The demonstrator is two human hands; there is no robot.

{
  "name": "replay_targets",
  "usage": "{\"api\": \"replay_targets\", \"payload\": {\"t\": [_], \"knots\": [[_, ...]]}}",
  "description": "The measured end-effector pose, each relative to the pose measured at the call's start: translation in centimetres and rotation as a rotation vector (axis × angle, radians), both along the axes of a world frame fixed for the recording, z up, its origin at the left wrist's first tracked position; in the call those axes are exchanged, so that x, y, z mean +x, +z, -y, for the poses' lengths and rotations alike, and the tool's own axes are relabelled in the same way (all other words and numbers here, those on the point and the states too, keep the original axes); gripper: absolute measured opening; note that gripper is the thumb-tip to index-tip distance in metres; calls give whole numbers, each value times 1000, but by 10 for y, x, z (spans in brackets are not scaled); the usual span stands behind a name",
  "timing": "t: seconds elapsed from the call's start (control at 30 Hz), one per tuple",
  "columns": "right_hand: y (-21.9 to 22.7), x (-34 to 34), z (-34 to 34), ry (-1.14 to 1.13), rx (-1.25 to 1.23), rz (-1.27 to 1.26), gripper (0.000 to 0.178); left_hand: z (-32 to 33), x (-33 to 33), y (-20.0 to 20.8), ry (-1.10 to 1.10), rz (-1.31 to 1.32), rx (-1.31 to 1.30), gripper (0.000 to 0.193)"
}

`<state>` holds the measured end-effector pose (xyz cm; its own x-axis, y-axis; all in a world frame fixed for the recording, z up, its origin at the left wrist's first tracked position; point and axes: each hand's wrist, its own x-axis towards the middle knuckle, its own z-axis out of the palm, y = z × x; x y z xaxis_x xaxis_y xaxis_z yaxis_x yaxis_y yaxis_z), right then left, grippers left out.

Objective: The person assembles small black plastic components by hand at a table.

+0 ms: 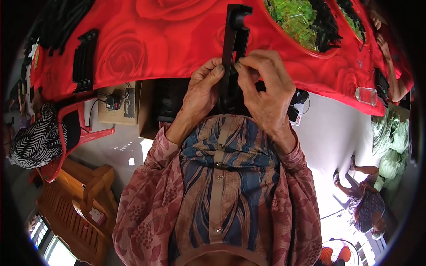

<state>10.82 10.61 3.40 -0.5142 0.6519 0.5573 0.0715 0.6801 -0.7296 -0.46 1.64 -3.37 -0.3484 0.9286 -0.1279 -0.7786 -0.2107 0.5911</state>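
Long black plastic bar [234, 48] upright over red rose-print tablecloth [168, 40], pinched between both hands: left hand [202, 93] clamps lower shaft, right hand [264, 88] fingertips press mid-edge. Fitting appears mid-way; green clear pieces [295, 20] and stacked black bars [84, 60] judged still unprocessed.

Long part [234, 44] between both hands: plain black.
Bench cloth [168, 40]: bright red, printed with large roses in a deeper red.
Small pieces [296, 20] in the heap at upper right: translucent yellow-green, mixed with black ones.
Stacked parts [84, 60] at upper left: black.
Sleeves [146, 199]: dusty pink with a darker floral print.
Shirt front [230, 186]: wavy stripes of blue, brown and tan, tan button band.
Chair [73, 128]: red plastic.
Cloth [37, 137] on the chair: black-and-white zigzag.
Wooden furniture [75, 208]: orange-brown.
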Motion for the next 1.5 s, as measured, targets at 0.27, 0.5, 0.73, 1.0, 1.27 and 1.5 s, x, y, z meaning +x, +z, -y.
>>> {"api": "replay_targets", "payload": {"t": [0.27, 0.5, 0.73, 1.0, 1.27, 1.5], "knots": [[-1, 0, 2, -7, 48, -11, 16, -1, -2, -1, -23, 15, 36, 16], [-3, -1, 2, -24, 71, 11, 17, -1, 0, 1, -8, -1, 11, 17], [-9, -2, 4, -24, 138, 37, 19, 0, 2, 7, -24, -15, -2, 16], [-13, -4, 2, -55, 148, 89, 15, 5, 8, 17, 113, -268, -240, 17], [-21, -4, 1, -33, 112, 92, 19, 5, 12, 14, 139, -315, -253, 18], [-19, -5, 4, -72, 282, 140, 16, 4, 15, 16, 170, -379, -275, 21]]}}
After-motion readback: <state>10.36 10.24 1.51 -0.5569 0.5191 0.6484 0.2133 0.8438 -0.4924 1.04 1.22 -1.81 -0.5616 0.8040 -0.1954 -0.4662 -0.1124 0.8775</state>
